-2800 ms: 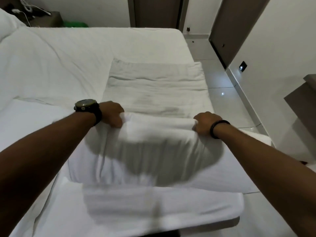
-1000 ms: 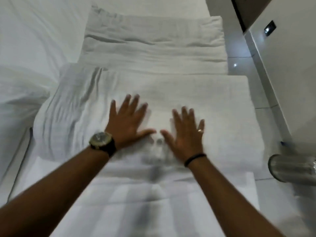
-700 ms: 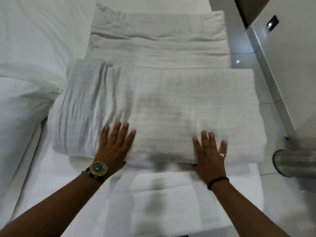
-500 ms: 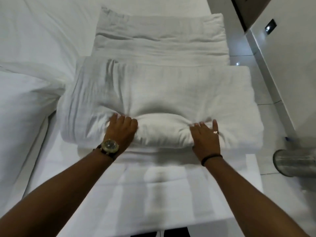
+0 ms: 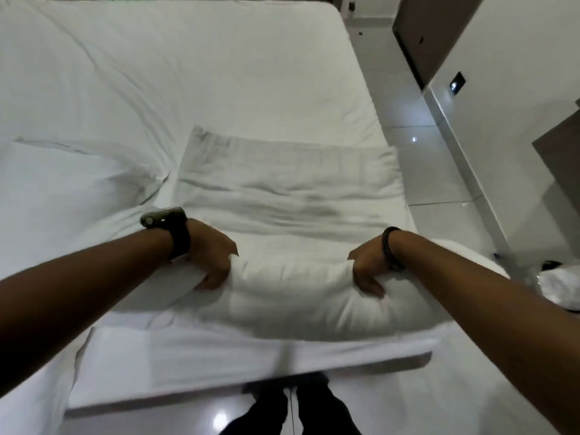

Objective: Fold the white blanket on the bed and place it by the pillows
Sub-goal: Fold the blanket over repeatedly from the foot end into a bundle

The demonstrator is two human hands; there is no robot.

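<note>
White blanket (image 5: 292,196) on bed (image 5: 188,73) | left grip (image 5: 210,255), right grip (image 5: 368,265) clutch near fold | watch (image 5: 163,216) on left wrist

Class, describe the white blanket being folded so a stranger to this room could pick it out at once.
Start at the bed, near its right edge. The white blanket lies there as a thick folded slab. The left hand and right hand grip its raised near edge, and its ribbed, greyer weave sets it apart from the smooth sheet around it.

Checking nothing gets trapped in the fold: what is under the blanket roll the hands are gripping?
The white blanket lies on the bed; left hand and right hand grip its rolled near edge. Whatever lies beneath is covered.
</note>
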